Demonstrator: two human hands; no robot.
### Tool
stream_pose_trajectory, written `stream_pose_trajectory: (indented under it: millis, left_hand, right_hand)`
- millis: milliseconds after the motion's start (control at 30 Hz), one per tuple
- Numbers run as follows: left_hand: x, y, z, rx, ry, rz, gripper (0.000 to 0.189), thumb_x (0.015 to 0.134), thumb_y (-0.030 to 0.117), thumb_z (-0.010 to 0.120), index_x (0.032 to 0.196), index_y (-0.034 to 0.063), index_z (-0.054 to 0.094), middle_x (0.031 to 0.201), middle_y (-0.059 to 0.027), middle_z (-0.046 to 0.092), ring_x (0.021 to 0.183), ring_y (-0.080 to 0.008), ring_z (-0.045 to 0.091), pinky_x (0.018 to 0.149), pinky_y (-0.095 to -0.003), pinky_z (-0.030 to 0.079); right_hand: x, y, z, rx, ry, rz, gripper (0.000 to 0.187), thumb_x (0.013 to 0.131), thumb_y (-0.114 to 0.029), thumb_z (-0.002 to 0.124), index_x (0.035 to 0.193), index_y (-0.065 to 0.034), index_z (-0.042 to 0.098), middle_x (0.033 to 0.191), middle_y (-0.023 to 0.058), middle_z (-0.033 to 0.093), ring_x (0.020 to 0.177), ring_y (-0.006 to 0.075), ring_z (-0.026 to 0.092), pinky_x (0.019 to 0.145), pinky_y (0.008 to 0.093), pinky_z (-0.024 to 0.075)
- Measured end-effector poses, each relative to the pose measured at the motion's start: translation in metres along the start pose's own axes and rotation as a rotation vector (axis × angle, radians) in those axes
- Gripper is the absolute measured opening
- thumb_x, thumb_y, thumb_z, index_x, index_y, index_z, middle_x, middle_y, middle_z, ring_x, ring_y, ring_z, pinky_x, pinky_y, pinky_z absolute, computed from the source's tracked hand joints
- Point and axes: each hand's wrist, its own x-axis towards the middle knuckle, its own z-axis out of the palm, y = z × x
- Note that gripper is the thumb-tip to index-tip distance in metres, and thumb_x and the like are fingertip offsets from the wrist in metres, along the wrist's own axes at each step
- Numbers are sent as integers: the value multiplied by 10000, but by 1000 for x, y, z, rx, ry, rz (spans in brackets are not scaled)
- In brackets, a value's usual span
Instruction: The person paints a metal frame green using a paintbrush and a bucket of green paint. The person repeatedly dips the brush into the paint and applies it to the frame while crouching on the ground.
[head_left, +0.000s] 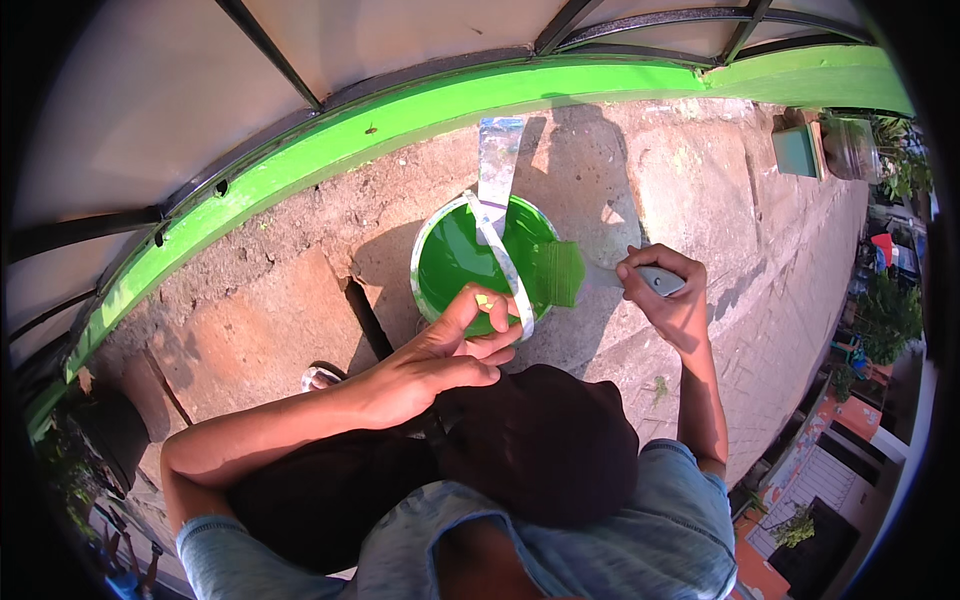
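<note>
A round bucket (415, 279) of green paint (457, 251) stands on the paving before me. Its white, paint-marked handle band (501, 253) arches over the mouth. My left hand (442, 349) has its fingers hooked at the lower end of this band, and one finger bears a light green smear. In my right hand (671, 296) is the grey handle (660, 280) of a wide flat paintbrush. The brush's green-coated bristles (561, 274) lie across the bucket's right rim. A flat, paint-smeared tool (500, 154), resembling a putty knife, leans out over the far rim.
Beyond the bucket runs a bright green low wall edge (435, 112) below dark-framed panels (405, 37). A gap (367, 319) splits the paving slabs at the left. Farther right are a teal-sided box (795, 151) and potted plants (889, 319). My dark-clad knee (540, 442) is close to the bucket.
</note>
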Motion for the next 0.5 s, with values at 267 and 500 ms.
stream_pose_trajectory:
  millis: [267, 500]
  left_hand:
    - [-13, 18, -35, 137, 50, -131, 323, 932, 77, 562, 1193, 138, 381, 1294, -68, 443, 1297, -262, 498, 1008, -388, 376]
    - [-19, 15, -57, 196, 187, -146, 314, 923, 96, 545, 1213, 106, 425, 1239, -110, 581, 1259, -227, 528, 1024, -359, 354]
  right_hand:
    - [24, 70, -18, 687, 428, 134, 416, 965, -339, 491, 932, 40, 659, 690, 42, 566, 619, 109, 508, 634, 241, 424]
    - [131, 82, 32, 827, 426, 42, 438, 1002, -297, 418, 1104, 74, 629, 821, 158, 691, 781, 194, 651, 775, 319, 504]
